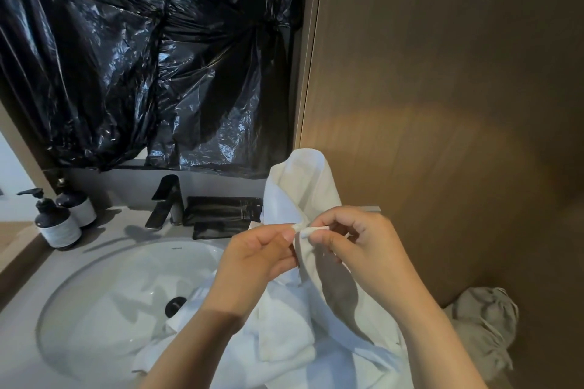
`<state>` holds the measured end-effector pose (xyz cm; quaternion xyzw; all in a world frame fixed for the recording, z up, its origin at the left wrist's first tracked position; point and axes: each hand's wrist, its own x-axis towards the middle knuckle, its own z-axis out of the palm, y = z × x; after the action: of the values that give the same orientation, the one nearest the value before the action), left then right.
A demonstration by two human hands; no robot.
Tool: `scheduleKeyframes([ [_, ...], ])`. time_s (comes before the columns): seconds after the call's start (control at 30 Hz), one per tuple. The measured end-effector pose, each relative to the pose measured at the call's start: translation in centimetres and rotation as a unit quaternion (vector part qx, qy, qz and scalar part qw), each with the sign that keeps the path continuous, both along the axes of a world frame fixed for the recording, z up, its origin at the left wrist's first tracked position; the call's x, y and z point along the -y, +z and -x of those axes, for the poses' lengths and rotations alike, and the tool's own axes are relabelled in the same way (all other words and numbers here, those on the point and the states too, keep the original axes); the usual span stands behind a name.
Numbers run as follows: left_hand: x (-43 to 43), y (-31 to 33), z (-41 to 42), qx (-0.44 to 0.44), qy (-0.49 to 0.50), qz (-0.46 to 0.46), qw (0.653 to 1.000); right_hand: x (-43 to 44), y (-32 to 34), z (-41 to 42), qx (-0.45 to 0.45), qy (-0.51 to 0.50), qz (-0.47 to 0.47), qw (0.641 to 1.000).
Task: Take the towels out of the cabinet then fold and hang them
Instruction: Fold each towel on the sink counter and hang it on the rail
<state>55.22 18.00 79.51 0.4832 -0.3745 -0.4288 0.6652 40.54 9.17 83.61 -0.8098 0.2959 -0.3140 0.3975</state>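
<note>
A white towel (pixel 303 189) is held up in front of me, its top looping over at the wooden wall and its lower part draping down to the sink's right edge. My left hand (pixel 256 259) and my right hand (pixel 363 240) meet at its middle, each pinching a corner or edge of the cloth between thumb and fingertips. More white towel (pixel 284 344) lies bunched below my forearms, partly over the basin. The cabinet is not in view.
A white round sink (pixel 104 290) with a black drain (pixel 174 306) and a black tap (pixel 166 202) lies at left. Two pump bottles (pixel 58 224) stand at the counter's left. Black packets (pixel 221 213) lie behind. Black plastic sheeting (pixel 142 57) covers the mirror. Grey cloth (pixel 486 322) is at right.
</note>
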Motion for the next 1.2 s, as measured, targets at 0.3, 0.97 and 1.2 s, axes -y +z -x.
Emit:
scheduleKeyframes([
  [0.3,-0.6,-0.3,0.0,0.056,-0.014,-0.010,0.998,-0.2,-0.5,-0.5,-0.005,-0.017,0.000,1.000],
  [0.97,-0.8,0.0,0.0,0.148,0.081,-0.002,0.986,1.2,-1.1,0.1,0.021,-0.019,0.025,0.999],
  [1.2,0.8,2.4,-3.9,0.238,0.198,0.011,0.951,3.0,-1.4,1.3,-0.074,0.007,0.065,0.995],
])
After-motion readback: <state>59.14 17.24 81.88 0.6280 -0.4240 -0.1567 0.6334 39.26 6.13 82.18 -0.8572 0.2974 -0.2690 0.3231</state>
